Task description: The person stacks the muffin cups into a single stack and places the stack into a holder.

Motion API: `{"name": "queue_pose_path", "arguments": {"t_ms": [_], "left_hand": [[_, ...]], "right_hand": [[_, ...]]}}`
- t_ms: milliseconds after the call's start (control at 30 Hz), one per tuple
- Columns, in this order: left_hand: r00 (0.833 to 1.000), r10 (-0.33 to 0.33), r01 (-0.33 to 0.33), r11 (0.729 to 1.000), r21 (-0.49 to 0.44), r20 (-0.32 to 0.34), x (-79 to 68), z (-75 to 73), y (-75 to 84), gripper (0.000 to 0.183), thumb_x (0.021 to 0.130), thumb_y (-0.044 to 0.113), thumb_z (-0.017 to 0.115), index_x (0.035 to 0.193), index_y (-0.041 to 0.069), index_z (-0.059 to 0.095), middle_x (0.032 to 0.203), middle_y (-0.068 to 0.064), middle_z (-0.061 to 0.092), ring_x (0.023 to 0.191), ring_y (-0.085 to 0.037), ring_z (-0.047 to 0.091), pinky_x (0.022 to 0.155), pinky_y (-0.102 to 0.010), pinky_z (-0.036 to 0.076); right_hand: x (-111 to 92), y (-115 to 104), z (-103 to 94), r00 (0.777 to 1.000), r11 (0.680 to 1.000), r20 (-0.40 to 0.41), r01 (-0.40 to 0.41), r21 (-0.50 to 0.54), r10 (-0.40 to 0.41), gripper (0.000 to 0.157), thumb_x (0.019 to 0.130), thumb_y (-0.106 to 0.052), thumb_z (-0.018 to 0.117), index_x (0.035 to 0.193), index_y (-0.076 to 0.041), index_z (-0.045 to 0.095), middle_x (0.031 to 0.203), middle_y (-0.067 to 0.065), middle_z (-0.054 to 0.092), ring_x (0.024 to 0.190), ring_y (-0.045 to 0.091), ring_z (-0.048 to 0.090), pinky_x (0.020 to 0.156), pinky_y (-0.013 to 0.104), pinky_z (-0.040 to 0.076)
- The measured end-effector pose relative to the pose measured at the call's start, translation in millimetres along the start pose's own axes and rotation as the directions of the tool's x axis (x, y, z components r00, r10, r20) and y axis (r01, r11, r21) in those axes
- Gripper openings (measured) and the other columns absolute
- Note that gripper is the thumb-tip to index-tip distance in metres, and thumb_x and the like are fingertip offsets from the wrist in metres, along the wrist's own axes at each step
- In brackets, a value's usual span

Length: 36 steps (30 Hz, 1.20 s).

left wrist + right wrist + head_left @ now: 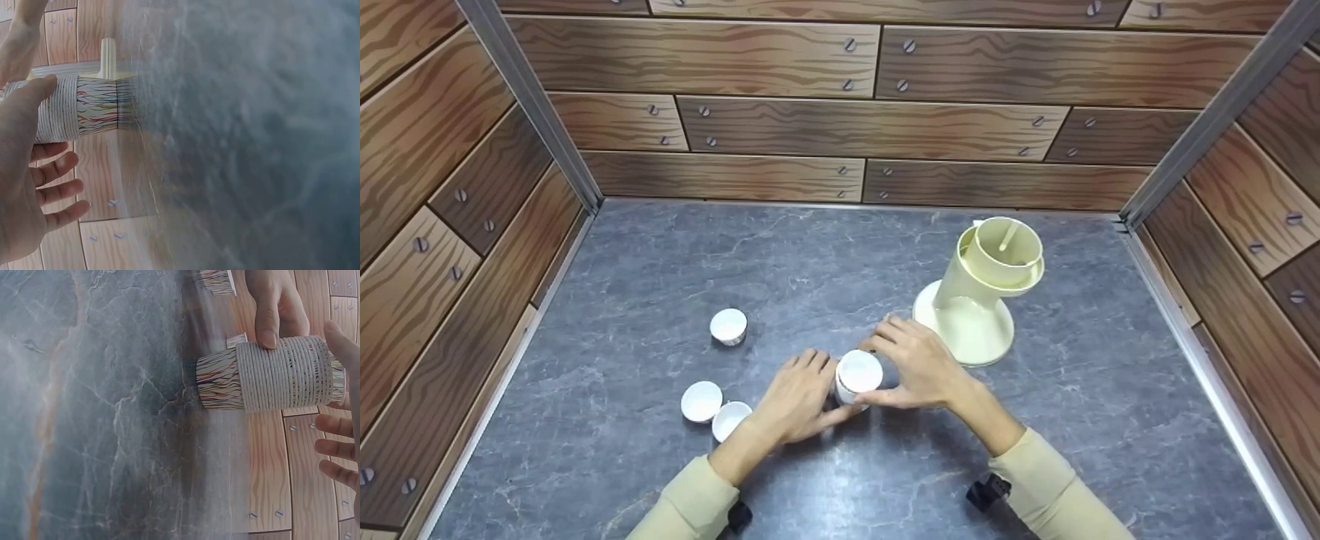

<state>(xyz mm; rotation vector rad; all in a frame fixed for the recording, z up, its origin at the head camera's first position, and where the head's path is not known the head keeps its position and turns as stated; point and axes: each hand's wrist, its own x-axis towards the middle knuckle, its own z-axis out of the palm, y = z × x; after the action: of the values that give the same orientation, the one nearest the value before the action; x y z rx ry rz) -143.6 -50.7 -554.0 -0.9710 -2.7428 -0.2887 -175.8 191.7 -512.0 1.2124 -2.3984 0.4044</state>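
Observation:
A stack of nested paper cups (851, 391), white with ribbed rims, stands upright on the table between both hands. Thin coloured lines pattern the bottom cup's wall (97, 107). My left hand (802, 397) grips the stack from the left, thumb along its near side, the other fingers spread. From the right, my right hand (919, 365) holds the top paper cup (860, 369) between thumb and fingers, at the stack's upper end. In the right wrist view, part of the top cup's patterned wall (338, 379) shows beyond the rims.
Three loose paper cups lie left of the hands: one farther back (728, 326), one nearer (701, 402), and one beside the left wrist (732, 420). A cream plastic stand (975, 330) with a tilted cylinder is behind the right hand. Wood-patterned walls (780, 124) enclose the table.

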Motion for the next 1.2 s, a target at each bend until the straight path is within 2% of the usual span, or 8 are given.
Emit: {"name": "queue_pose_path", "arguments": {"t_ms": [267,600,900,1200], "left_hand": [[1.0,0.005,-0.005,1.0,0.009,-0.009,0.0,0.6,-0.2,0.07,0.097,0.072,0.054,0.126,0.01,0.063,0.115,-0.007,0.068,0.11,-0.025,0.063,0.097,-0.041,0.058],[1.0,0.001,-0.001,1.0,0.003,-0.02,-0.9,2.2,-0.6,0.067,0.097,0.071,0.056,0.126,0.011,0.063,0.114,-0.006,0.068,0.11,-0.024,0.063,0.096,-0.041,0.058],[1.0,0.004,-0.004,1.0,0.013,-0.019,-1.0,1.9,-0.5,0.068,0.097,0.071,0.056,0.127,0.011,0.063,0.114,-0.006,0.068,0.11,-0.024,0.063,0.096,-0.041,0.058],[0.999,0.024,-0.023,0.999,0.039,-0.028,-1.6,0.1,-1.2,0.07,0.096,0.074,0.055,0.126,0.01,0.063,0.114,-0.007,0.068,0.11,-0.025,0.064,0.098,-0.043,0.055]], "right_hand": [[-3,0,5.6,0.999,0.998,0.029,-0.045,0.035,0.044,0.065,0.08,-0.079,0.071,0.111,-0.022,0.071,0.105,-0.004,0.071,0.098,0.016,0.065,0.087,0.032,0.056],[-7,0,12.8,0.998,0.994,0.028,-0.066,0.083,0.064,0.064,0.082,-0.078,0.07,0.111,-0.02,0.071,0.106,-0.003,0.073,0.103,0.019,0.07,0.093,0.036,0.058],[-10,0,17.0,0.996,0.993,0.047,-0.083,0.084,0.079,0.064,0.083,-0.075,0.071,0.115,-0.02,0.072,0.105,-0.003,0.072,0.098,0.016,0.066,0.083,0.032,0.056],[-10,-2,17.7,0.998,0.996,0.013,-0.057,0.071,0.056,0.061,0.084,-0.073,0.072,0.114,-0.02,0.072,0.103,-0.004,0.071,0.095,0.014,0.064,0.08,0.03,0.055]]}}
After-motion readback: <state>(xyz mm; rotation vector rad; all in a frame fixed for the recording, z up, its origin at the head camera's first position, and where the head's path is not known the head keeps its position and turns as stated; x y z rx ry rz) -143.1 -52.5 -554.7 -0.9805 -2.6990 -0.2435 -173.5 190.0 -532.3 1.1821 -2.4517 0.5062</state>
